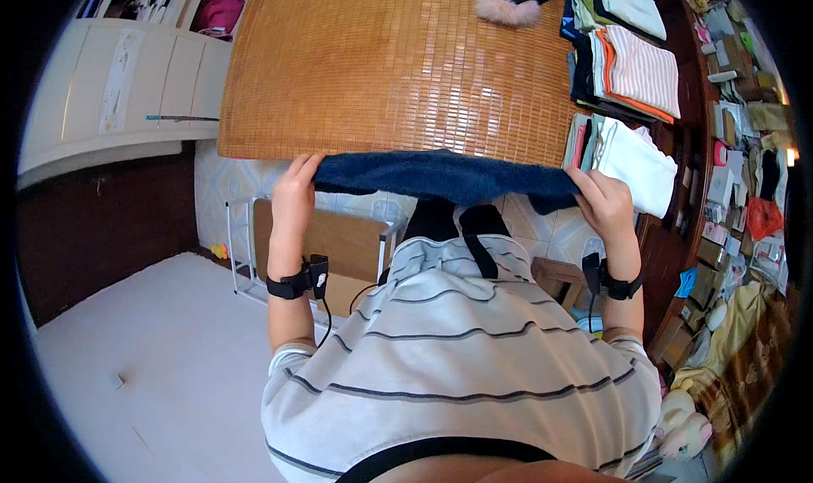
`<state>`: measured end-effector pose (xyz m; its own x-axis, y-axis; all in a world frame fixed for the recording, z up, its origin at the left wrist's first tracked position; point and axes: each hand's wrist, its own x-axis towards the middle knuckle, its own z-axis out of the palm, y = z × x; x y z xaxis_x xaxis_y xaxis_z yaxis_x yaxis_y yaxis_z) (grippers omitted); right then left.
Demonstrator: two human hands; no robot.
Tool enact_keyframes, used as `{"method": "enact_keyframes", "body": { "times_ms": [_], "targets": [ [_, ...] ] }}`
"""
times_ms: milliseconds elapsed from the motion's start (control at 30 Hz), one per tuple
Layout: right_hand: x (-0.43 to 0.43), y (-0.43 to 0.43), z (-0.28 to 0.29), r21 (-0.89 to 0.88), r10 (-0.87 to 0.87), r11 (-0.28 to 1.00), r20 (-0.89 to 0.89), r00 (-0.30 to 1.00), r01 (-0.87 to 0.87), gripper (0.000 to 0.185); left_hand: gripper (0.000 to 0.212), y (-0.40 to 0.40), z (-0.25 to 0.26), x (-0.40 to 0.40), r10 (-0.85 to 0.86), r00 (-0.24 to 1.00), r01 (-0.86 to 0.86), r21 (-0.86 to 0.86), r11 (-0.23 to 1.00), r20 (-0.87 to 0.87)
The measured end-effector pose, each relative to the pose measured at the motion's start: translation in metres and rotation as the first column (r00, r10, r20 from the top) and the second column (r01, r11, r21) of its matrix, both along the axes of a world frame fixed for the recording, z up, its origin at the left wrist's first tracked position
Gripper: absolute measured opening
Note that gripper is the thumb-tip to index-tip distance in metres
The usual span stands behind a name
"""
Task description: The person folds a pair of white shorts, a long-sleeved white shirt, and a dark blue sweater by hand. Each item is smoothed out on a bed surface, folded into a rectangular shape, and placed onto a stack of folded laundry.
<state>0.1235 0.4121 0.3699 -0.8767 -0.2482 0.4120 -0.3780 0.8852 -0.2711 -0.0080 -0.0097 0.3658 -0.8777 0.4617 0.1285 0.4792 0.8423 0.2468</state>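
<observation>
A dark navy garment (444,173) is stretched out sideways in front of me, at the near edge of the bed's woven bamboo mat (394,70). Its left end is pinched in my left hand (295,190), and my right hand (600,200) grips the right end. The cloth sags a little in the middle and hangs over my legs; which kind of garment it is, I cannot tell. Close beside my right hand lies a stack of folded clothes with a white piece (632,159) on top.
More folded stacks, one topped by a striped cloth (641,63), line the mat's right side. A black item with pink fluffy trim (508,9) lies at the far edge. A folding stool (324,241) stands left of my legs, a cabinet (146,82) beyond. Cluttered shelves (730,184) fill the right.
</observation>
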Motion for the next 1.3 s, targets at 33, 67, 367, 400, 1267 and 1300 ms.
{"method": "enact_keyframes", "body": {
  "times_ms": [33, 67, 367, 400, 1267, 1300],
  "targets": [
    [-0.003, 0.002, -0.002, 0.054, -0.006, 0.999, 0.012, 1.0, 0.005, 0.039, 0.046, 0.0, -0.003, -0.005, -0.008, 1.0, 0.009, -0.006, 1.0, 0.021],
    [-0.005, 0.003, -0.005, 0.106, -0.012, 0.994, 0.027, 1.0, 0.009, 0.037, 0.046, 0.001, -0.007, -0.011, -0.013, 1.0, 0.014, -0.008, 1.0, 0.025],
    [-0.075, 0.013, -0.037, 0.077, -0.081, 0.995, 0.149, 0.986, 0.07, 0.034, 0.04, 0.009, -0.053, -0.078, -0.162, 0.968, 0.096, 0.314, 0.944, 0.19],
    [-0.088, 0.015, -0.041, 0.039, -0.055, 0.998, 0.145, 0.988, 0.05, 0.033, 0.04, 0.011, -0.059, -0.091, -0.169, 0.967, 0.101, 0.321, 0.942, 0.192],
    [-0.082, -0.07, -0.366, 0.188, -0.363, 0.756, 0.918, 0.162, 0.627, 0.039, 0.059, 0.001, -0.416, -0.086, -0.044, 0.489, -0.206, 0.164, 0.965, 0.871],
    [-0.069, -0.067, -0.38, 0.219, -0.424, 0.623, 0.901, 0.09, 0.751, 0.048, 0.056, 0.006, -0.42, -0.079, -0.017, 0.478, -0.296, 0.179, 0.938, 0.878]
  ]
}}
